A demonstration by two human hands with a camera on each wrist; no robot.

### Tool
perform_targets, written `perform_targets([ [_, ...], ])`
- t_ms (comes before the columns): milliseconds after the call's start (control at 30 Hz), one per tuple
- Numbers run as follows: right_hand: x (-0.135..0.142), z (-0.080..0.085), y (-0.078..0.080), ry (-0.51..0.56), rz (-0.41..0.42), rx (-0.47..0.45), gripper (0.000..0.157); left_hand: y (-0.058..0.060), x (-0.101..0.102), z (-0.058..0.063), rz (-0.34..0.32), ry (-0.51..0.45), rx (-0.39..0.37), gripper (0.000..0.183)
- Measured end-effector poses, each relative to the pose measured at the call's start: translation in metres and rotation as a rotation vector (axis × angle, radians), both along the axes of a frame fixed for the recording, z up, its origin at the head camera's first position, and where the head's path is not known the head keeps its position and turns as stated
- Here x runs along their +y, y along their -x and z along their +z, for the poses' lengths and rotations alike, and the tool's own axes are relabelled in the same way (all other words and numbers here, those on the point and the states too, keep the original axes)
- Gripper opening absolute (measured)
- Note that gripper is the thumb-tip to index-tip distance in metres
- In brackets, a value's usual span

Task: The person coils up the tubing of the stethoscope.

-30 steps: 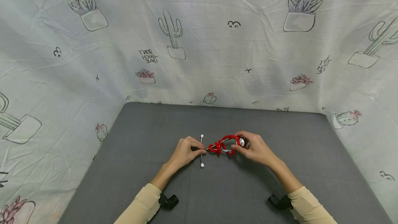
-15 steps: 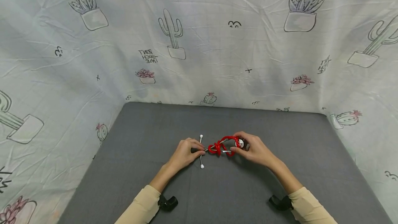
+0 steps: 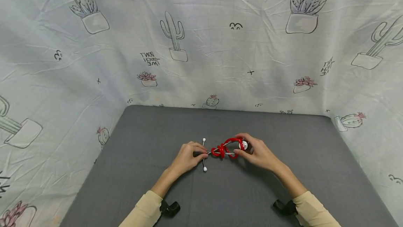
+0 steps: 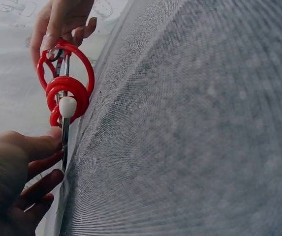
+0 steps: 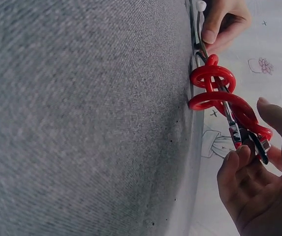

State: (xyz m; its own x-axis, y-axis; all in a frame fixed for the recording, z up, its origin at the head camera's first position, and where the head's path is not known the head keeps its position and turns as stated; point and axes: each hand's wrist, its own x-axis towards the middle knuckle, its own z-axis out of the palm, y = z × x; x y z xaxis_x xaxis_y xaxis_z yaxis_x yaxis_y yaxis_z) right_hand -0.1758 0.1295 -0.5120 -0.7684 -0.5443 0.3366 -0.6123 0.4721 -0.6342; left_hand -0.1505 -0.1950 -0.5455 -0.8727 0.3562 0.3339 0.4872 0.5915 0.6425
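Note:
A stethoscope with red tubing [image 3: 221, 151] lies between both hands over the grey table, its tubing coiled and looped around the metal ear tubes. The left hand [image 3: 189, 154] pinches the metal tubes between thumb and fingers, close to the white ear tips [image 3: 205, 169] that spread to either side. At the other end, the right hand [image 3: 256, 151] holds the red loop beside the round chest piece [image 3: 243, 145]. In the left wrist view, a white ear tip [image 4: 68, 106] overlaps the red coils. The right wrist view has the tube ends [image 5: 235, 132] at the right fingers.
The grey cloth-covered table [image 3: 220, 192] reaches back to a white curtain [image 3: 207, 45] printed with cacti and potted plants, which also hangs at both sides. Black wrist mounts [image 3: 170, 208] sit at the cream sleeves [image 3: 143, 207].

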Motion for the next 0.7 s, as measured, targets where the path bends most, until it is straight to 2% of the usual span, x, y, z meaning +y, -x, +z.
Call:
perform_targets([
  [300, 0.005, -0.002, 0.001, -0.056, -0.065, -0.013, 0.054, 0.001, 0.002, 0.0, -0.015, -0.013, 0.017, 0.01],
  [700, 0.011, -0.003, 0.001, -0.065, -0.072, -0.034, 0.054, 0.004, -0.001, -0.002, -0.019, -0.019, 0.052, 0.008],
])
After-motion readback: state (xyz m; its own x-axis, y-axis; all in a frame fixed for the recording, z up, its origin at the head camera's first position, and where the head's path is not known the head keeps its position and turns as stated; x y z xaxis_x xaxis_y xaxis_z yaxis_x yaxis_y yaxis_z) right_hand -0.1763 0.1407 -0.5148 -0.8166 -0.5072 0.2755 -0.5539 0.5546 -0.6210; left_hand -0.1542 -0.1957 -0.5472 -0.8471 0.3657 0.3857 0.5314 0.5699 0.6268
